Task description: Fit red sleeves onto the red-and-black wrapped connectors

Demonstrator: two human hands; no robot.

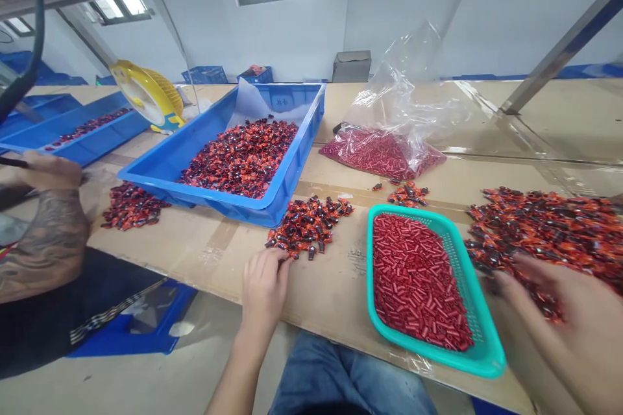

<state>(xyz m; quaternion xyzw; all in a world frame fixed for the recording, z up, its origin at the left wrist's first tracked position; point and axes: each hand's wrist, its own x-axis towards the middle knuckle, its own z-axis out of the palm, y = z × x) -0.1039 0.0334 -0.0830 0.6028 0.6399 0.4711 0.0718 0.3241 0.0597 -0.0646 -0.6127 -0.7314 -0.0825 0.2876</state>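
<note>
My left hand rests at the table's near side with its fingers pinched on a small black-and-orange part. It touches the edge of a small pile of the same parts. To the right, my right hand is blurred, thumb and forefinger apart, over a larger pile of these parts. Its other fingers are hard to see. Between my hands stands a green plastic basket full of short red tubes.
A blue tray holds many black-and-orange parts. Behind the basket lies a clear bag of red tubes. A yellow fan stands at the left, near another person's tattooed arm. A metal post rises at the right.
</note>
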